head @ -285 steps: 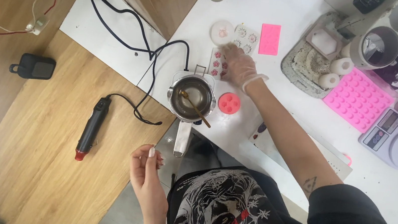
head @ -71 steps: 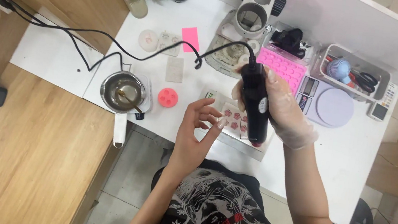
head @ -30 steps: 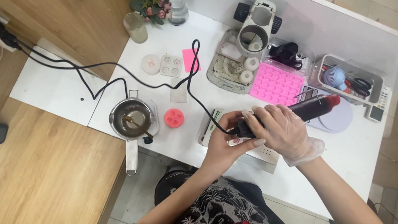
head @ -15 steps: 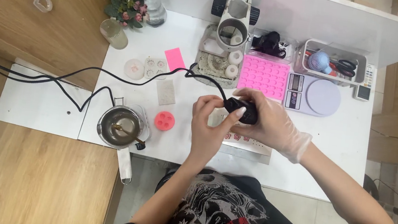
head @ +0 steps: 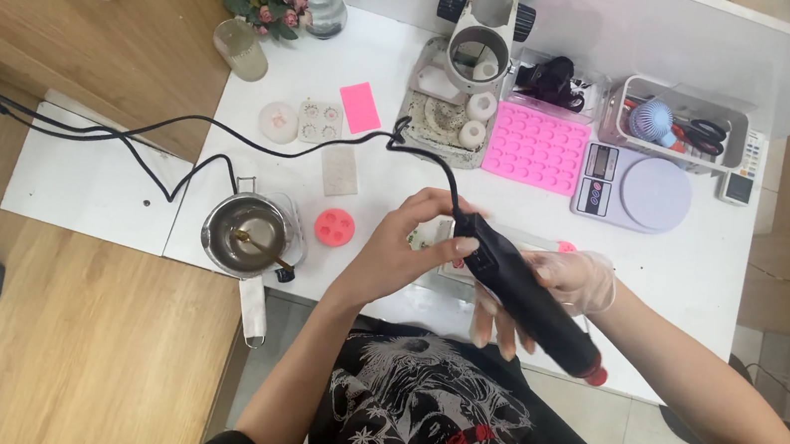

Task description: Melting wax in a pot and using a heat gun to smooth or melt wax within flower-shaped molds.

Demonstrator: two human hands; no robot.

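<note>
Both hands grip one black heat gun (head: 528, 299) above the counter's (head: 699, 279) near edge. Gloved right hand (head: 547, 296) wraps under its barrel; bare left hand (head: 407, 244) pinches the corded end, red nozzle aimed toward the person's right. Its cord (head: 174, 140) runs left past a metal pot (head: 243, 232) and red mould (head: 335, 228). Behind lie a pink tray (head: 537, 148) and scale (head: 635, 188).
</note>
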